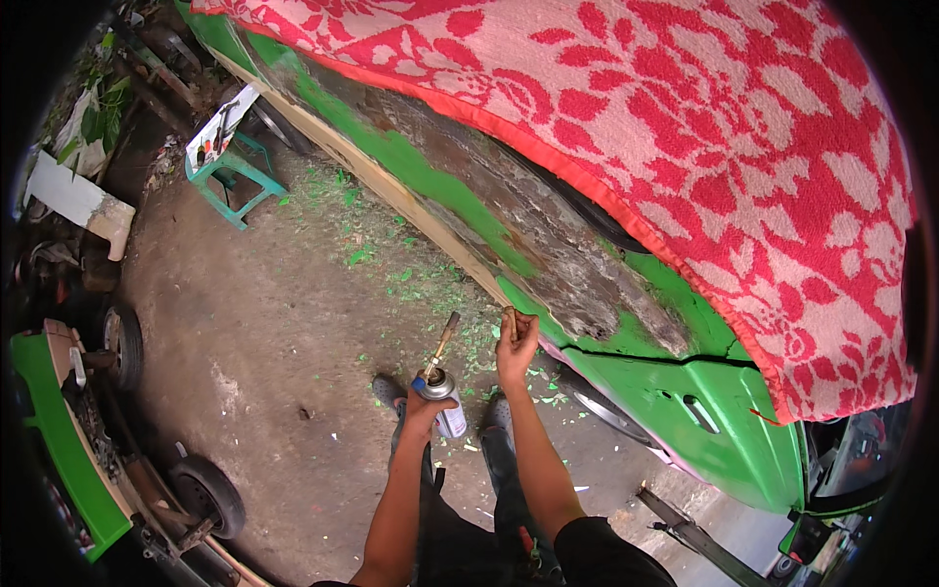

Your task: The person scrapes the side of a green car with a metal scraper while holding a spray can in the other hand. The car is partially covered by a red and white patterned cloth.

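Note:
My left hand (427, 408) is wrapped round the can of a gas blowtorch (450, 416). The torch's brass nozzle (445, 338) points up and away from me, and no flame can be made out. Beside the green car body (528, 298), my right hand (516, 349) is raised with its fingers closed. A thin brownish piece shows at its fingertips, too small to name. The car's side panel is partly stripped, with rough grey-brown patches (577, 308) between strips of green paint. A red and pink floral blanket (685, 127) covers the car's upper part.
Green paint flakes (401, 279) litter the ground along the car. Tools lie on a teal plastic stool (245, 186) at the far left. Loose wheels (207, 494) and a green vehicle part (64, 440) are at the left. A metal bar (699, 538) lies near right.

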Demonstrator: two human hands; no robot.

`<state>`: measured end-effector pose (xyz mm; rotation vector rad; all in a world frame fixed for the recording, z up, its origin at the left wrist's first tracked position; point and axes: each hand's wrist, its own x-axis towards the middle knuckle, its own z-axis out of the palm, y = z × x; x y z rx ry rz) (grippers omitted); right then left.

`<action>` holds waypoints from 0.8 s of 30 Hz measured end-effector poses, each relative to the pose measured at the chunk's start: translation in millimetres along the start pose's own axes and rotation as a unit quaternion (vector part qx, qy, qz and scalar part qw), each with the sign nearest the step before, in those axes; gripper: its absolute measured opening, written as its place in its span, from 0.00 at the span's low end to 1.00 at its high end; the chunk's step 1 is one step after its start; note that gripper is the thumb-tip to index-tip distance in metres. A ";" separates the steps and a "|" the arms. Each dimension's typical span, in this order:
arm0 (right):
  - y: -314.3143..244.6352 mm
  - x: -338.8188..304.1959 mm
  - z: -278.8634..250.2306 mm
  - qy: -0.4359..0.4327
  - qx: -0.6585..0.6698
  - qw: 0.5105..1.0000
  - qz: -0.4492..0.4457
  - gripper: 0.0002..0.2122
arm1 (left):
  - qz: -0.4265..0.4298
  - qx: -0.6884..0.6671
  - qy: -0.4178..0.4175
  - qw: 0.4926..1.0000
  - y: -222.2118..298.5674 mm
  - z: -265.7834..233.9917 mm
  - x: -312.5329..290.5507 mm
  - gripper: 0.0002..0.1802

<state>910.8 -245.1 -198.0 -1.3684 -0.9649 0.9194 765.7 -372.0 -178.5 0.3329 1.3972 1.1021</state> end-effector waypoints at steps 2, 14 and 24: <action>-2.0 -7.6 -13.2 -0.001 0.038 0.999 0.015 0.07 | 0.004 -0.012 0.018 1.000 2.2 -3.2 -8.2 0.32; -35.4 -14.8 -50.7 -0.213 -0.061 0.960 0.169 0.09 | -0.035 0.030 0.018 0.999 6.6 -20.4 -50.1 0.36; -135.3 -77.0 -146.7 -0.231 0.050 0.941 0.243 0.14 | 0.121 0.073 0.036 0.989 51.7 -12.0 -133.2 0.33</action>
